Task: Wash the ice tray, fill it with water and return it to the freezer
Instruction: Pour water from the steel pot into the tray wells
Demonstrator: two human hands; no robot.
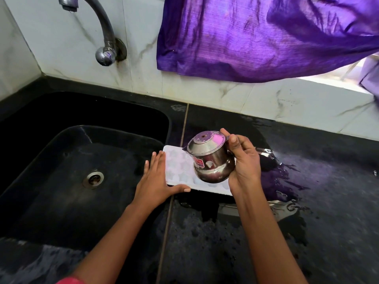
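Note:
A white ice tray (178, 171) with star-shaped cells lies flat on the black counter, just right of the sink. My left hand (155, 181) rests flat against the tray's left end, fingers spread, thumb along its near edge. My right hand (244, 162) grips a small steel pot (211, 160) with a red label, tilted over the tray with its opening toward me and its base pointing up and away. The pot hides the middle of the tray, and my right hand hides its right end.
A black sink (61, 160) with a metal drain (93, 178) lies to the left, under a curved tap (102, 31) on the tiled wall. The counter (307, 222) is wet with puddles. A purple cloth (256, 35) hangs above at the back right.

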